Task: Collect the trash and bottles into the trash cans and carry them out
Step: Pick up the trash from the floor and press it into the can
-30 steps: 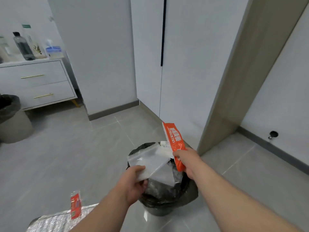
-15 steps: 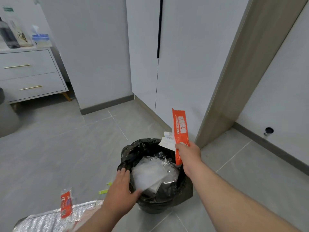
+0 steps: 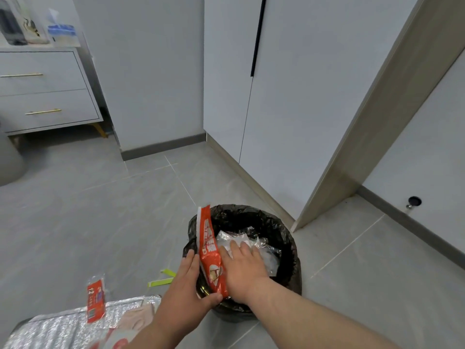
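Head view shows the right hand (image 3: 242,269), grip open and flat, pushing clear plastic (image 3: 269,258) down into the black trash can (image 3: 292,248) to make room, while the orange packet (image 3: 209,250) stands at the rim against the left hand (image 3: 185,283), grip unclear.

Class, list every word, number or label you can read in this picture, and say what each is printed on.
"12": on the small red packet lying on the silver foil sheet.
On the orange wrapper at the trash can: white print, too blurred to read.
On the bottles on the dresser: labels too blurred to read.
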Demonstrator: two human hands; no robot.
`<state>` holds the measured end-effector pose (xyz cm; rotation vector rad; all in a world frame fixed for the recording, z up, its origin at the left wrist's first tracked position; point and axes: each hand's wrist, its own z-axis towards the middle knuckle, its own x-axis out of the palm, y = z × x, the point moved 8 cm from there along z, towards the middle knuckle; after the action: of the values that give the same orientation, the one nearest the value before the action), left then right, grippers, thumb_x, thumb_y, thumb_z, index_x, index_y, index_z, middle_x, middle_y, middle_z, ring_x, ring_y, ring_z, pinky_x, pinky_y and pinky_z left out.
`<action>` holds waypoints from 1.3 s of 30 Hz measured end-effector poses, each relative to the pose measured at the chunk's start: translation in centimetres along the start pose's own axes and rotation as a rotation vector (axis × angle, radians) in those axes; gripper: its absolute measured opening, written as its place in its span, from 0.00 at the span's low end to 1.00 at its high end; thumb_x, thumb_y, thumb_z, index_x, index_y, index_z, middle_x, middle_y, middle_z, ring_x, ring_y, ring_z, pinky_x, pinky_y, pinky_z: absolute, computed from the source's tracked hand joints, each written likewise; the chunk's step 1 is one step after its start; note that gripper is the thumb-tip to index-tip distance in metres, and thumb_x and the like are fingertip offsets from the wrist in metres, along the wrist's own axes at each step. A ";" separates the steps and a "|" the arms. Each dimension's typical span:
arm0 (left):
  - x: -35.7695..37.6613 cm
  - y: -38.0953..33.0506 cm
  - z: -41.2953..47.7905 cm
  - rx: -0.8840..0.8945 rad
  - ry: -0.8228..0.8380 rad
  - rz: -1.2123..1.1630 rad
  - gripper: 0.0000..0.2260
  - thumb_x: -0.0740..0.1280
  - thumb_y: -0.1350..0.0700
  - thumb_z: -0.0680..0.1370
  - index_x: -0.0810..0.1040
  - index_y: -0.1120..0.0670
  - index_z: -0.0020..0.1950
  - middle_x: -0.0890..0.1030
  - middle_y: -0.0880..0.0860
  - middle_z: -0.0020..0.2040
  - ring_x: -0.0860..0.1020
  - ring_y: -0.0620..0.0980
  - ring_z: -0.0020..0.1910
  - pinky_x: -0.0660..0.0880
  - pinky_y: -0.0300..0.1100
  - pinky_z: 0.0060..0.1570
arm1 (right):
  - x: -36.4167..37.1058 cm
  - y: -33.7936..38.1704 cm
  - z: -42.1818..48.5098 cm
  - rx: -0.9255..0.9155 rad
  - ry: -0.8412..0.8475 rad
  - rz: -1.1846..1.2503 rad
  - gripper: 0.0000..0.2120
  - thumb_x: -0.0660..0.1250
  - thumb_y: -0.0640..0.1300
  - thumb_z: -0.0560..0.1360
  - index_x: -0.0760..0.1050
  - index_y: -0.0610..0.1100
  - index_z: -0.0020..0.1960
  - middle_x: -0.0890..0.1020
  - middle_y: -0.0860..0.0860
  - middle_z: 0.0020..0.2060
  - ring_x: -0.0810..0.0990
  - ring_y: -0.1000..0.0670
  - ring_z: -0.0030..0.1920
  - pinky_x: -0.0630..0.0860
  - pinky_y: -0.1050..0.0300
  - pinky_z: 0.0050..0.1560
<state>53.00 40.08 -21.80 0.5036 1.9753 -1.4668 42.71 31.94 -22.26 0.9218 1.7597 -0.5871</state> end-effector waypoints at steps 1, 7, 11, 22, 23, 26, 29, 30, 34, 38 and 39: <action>0.0 0.1 0.0 -0.001 -0.002 -0.021 0.48 0.73 0.43 0.69 0.44 0.49 0.79 0.43 0.44 0.79 0.46 0.44 0.78 0.52 0.42 0.75 | 0.9 0.0 0.5 0.038 0.057 0.001 0.41 0.64 0.54 0.75 0.43 0.47 0.78 0.50 0.42 0.78 0.49 0.38 0.77 0.49 0.40 0.75; 0.0 0.7 -0.1 0.017 -0.014 -0.075 0.48 0.73 0.43 0.69 0.45 0.49 0.79 0.40 0.39 0.77 0.43 0.42 0.77 0.50 0.42 0.76 | 6.1 -3.1 1.8 0.279 0.283 0.044 0.46 0.68 0.55 0.72 0.44 0.43 0.78 0.57 0.43 0.75 0.57 0.39 0.74 0.62 0.42 0.70; 0.0 0.4 0.0 0.019 0.001 -0.081 0.48 0.72 0.44 0.70 0.45 0.50 0.79 0.40 0.37 0.73 0.42 0.43 0.77 0.48 0.41 0.76 | 5.7 -4.4 1.1 0.392 0.288 0.147 0.39 0.66 0.57 0.70 0.57 0.40 0.74 0.65 0.43 0.71 0.64 0.41 0.71 0.66 0.45 0.69; -7.0 8.0 -6.4 -0.052 -0.191 -0.075 0.22 0.58 0.41 0.77 0.68 0.48 0.69 0.58 0.47 0.76 0.58 0.44 0.75 0.57 0.35 0.68 | -10.5 7.4 0.4 0.019 -0.486 0.584 0.20 0.60 0.33 0.71 0.75 0.41 0.61 0.74 0.49 0.61 0.70 0.48 0.64 0.63 0.62 0.63; -7.6 10.5 -7.2 -0.098 -0.200 -0.064 0.23 0.56 0.40 0.76 0.71 0.49 0.66 0.64 0.47 0.73 0.62 0.45 0.73 0.59 0.33 0.64 | -10.6 9.6 0.2 -0.054 -0.477 0.563 0.19 0.60 0.33 0.71 0.76 0.42 0.61 0.75 0.49 0.61 0.71 0.50 0.63 0.63 0.64 0.61; -8.8 18.5 -8.7 -0.299 -0.215 -0.043 0.20 0.59 0.43 0.76 0.74 0.53 0.63 0.72 0.48 0.62 0.72 0.49 0.63 0.65 0.37 0.55 | -8.4 15.6 0.9 -0.262 -0.361 0.480 0.17 0.59 0.35 0.73 0.77 0.44 0.59 0.78 0.51 0.57 0.74 0.51 0.60 0.68 0.61 0.60; -8.3 25.2 -7.9 -0.430 -0.087 0.088 0.24 0.60 0.45 0.77 0.68 0.55 0.69 0.66 0.57 0.71 0.68 0.53 0.68 0.66 0.43 0.63 | -2.1 19.9 3.2 -0.352 -0.056 0.305 0.17 0.57 0.41 0.75 0.75 0.47 0.61 0.77 0.50 0.59 0.73 0.49 0.61 0.69 0.58 0.58; -8.0 26.8 -7.2 -0.455 -0.024 0.128 0.27 0.60 0.45 0.77 0.63 0.54 0.73 0.60 0.59 0.75 0.64 0.56 0.72 0.63 0.45 0.68 | 0.6 20.4 4.2 -0.321 0.063 0.254 0.17 0.57 0.42 0.75 0.74 0.47 0.62 0.76 0.49 0.60 0.73 0.47 0.62 0.70 0.57 0.58; -6.9 30.8 -2.9 -0.430 0.134 0.221 0.31 0.61 0.44 0.78 0.51 0.44 0.78 0.45 0.62 0.78 0.57 0.60 0.76 0.59 0.49 0.72 | 10.1 20.2 8.7 -0.174 0.341 0.108 0.19 0.57 0.43 0.74 0.71 0.45 0.65 0.70 0.42 0.65 0.71 0.41 0.65 0.71 0.52 0.61; -5.5 33.2 2.4 -0.364 0.159 0.318 0.31 0.57 0.39 0.77 0.51 0.43 0.78 0.43 0.64 0.77 0.57 0.61 0.76 0.62 0.50 0.72 | 14.8 18.7 13.5 -0.048 0.377 0.015 0.26 0.57 0.43 0.75 0.61 0.49 0.73 0.51 0.38 0.75 0.54 0.37 0.75 0.61 0.44 0.70; -5.2 33.7 3.7 -0.356 0.164 0.335 0.31 0.57 0.39 0.77 0.52 0.43 0.78 0.42 0.64 0.77 0.55 0.62 0.76 0.61 0.51 0.72 | 15.4 18.2 14.6 -0.002 0.367 0.032 0.29 0.57 0.41 0.75 0.56 0.50 0.75 0.45 0.38 0.76 0.49 0.36 0.76 0.59 0.43 0.71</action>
<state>78.95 47.38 -42.97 0.7681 2.0949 -0.8713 62.67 36.52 -41.25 1.1075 2.0649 -0.4124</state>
